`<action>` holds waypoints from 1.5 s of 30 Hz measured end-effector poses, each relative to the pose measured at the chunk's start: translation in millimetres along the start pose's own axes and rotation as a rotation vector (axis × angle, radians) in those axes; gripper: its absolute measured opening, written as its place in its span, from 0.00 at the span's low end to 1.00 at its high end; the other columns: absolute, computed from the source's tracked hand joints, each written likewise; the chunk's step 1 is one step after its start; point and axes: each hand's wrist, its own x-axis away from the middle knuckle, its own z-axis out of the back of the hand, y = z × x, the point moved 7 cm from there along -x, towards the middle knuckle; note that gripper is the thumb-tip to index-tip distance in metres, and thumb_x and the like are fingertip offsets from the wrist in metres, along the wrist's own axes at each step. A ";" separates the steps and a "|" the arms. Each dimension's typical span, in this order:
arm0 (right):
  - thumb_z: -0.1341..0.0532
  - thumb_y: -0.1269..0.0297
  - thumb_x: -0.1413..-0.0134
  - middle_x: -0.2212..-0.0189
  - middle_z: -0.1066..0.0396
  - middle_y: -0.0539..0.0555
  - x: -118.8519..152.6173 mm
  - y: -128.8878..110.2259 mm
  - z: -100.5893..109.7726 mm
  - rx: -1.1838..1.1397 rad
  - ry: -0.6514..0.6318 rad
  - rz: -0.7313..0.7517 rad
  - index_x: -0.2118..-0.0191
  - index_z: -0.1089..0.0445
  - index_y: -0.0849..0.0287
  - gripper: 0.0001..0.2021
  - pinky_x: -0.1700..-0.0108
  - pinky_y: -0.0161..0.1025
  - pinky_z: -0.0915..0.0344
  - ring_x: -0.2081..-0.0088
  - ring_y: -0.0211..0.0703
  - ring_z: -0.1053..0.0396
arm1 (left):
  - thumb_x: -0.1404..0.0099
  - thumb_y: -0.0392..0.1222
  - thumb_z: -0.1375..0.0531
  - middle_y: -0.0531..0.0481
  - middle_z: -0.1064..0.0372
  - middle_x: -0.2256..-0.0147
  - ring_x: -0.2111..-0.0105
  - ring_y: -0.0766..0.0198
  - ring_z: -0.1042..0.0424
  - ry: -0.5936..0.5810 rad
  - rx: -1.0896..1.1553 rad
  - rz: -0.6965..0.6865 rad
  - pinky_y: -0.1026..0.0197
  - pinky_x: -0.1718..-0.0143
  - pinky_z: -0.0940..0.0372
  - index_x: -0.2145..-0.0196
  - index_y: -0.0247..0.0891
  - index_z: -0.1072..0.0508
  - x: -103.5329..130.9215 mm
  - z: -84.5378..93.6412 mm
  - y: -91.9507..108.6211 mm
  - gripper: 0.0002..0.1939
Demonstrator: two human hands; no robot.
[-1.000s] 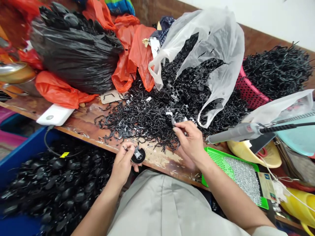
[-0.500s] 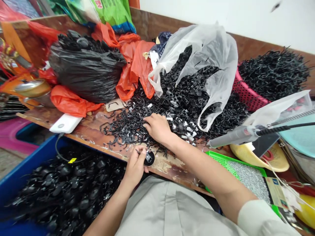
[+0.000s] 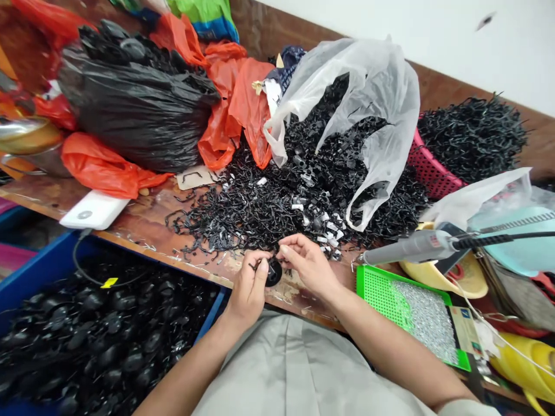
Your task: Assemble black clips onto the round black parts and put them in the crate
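My left hand (image 3: 249,289) is closed on a round black plastic part (image 3: 274,274) above the front edge of the wooden bench. My right hand (image 3: 310,267) has its thumb and forefinger pinched together at the upper right of that part. What sits in this pinch is too small to make out, though something dark shows by the fingertips. Just beyond both hands spreads a heap of thin, bent black plastic pieces (image 3: 255,205), mixed with small white bits (image 3: 332,234).
A grey electric screwdriver (image 3: 407,248) hangs at right over a green basket (image 3: 381,292) of small metal pieces. At lower left stands a blue bin (image 3: 52,260) of black parts. A white plastic bag (image 3: 392,86), black bag (image 3: 143,118) and pink basket (image 3: 433,164) line the back.
My right hand has come back from the heap toward me and now meets my left hand at the round part. The left hand keeps its hold. The view has shifted slightly.
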 end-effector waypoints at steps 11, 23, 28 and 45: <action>0.43 0.67 0.38 0.61 0.25 0.54 33.1 -27.0 51.5 0.608 0.310 0.449 0.56 0.29 0.57 0.08 0.56 0.38 0.33 0.61 0.41 0.28 | 0.38 0.50 0.40 0.51 0.32 0.64 0.78 0.68 0.32 -0.164 0.495 0.396 0.65 0.84 0.35 0.59 0.41 0.36 9.7 -47.2 -12.0 0.14; 0.46 0.68 0.36 0.66 0.28 0.52 59.4 -15.3 26.8 0.698 0.064 0.438 0.53 0.39 0.57 0.07 0.63 0.36 0.33 0.66 0.40 0.29 | 0.36 0.50 0.43 0.58 0.37 0.75 0.85 0.69 0.35 -0.170 0.244 0.394 0.69 0.90 0.42 0.61 0.43 0.36 16.4 -59.9 -14.3 0.11; 0.49 0.73 0.36 0.62 0.28 0.58 69.5 -5.9 14.0 0.902 0.017 0.536 0.53 0.37 0.59 0.09 0.55 0.43 0.32 0.58 0.47 0.30 | 0.35 0.49 0.44 0.56 0.38 0.74 0.83 0.70 0.38 -0.191 0.161 0.388 0.70 0.90 0.45 0.65 0.42 0.35 17.5 -62.7 -11.9 0.09; 0.48 0.71 0.36 0.61 0.27 0.57 84.0 4.2 14.9 0.780 -0.015 0.536 0.46 0.39 0.57 0.15 0.56 0.44 0.31 0.61 0.45 0.29 | 0.36 0.51 0.46 0.54 0.41 0.71 0.76 0.66 0.39 -0.255 0.015 0.394 0.70 0.88 0.45 0.67 0.41 0.35 20.3 -67.1 -11.7 0.11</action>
